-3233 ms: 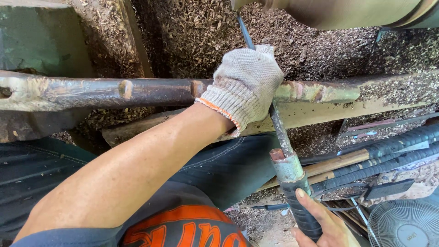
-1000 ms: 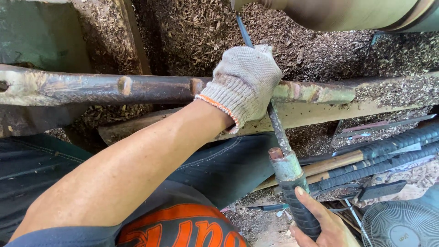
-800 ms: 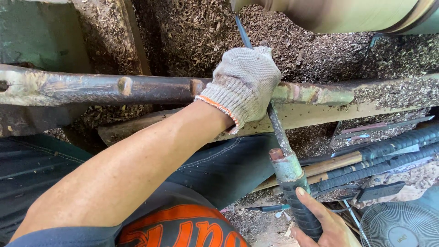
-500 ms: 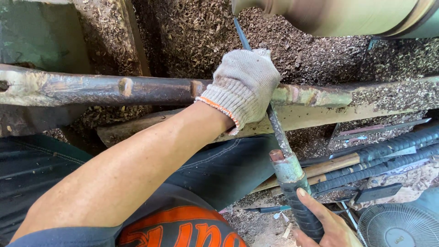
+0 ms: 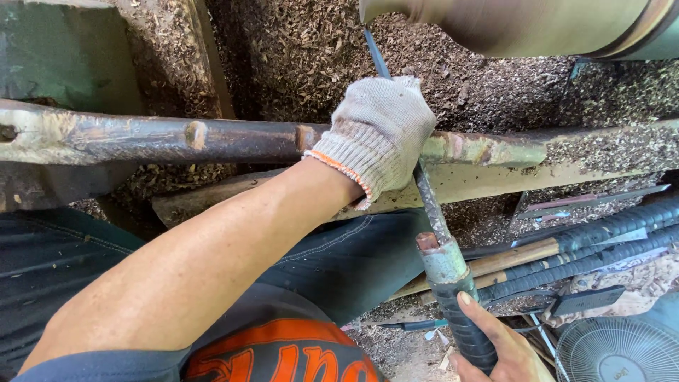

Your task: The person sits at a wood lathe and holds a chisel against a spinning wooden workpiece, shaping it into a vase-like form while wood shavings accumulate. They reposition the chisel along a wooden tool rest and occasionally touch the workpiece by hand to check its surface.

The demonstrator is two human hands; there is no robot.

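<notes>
My left hand, in a knitted grey glove with an orange cuff, rests on a worn metal rest bar and grips the steel shaft of a long turning chisel. My bare right hand holds the chisel's dark wrapped handle at the bottom right. The chisel's blade runs up past the glove toward a blurred, spinning pale wooden cylinder at the top right. Where the tip meets the wood is hard to make out.
Wood shavings lie thick behind and on the bar. Several other long-handled tools lie at the right. A white fan sits at the bottom right corner. A green metal part is at top left.
Both hands keep the same grip on the chisel. The spinning cylinder shows a little lower in the view; the chisel has barely shifted.
</notes>
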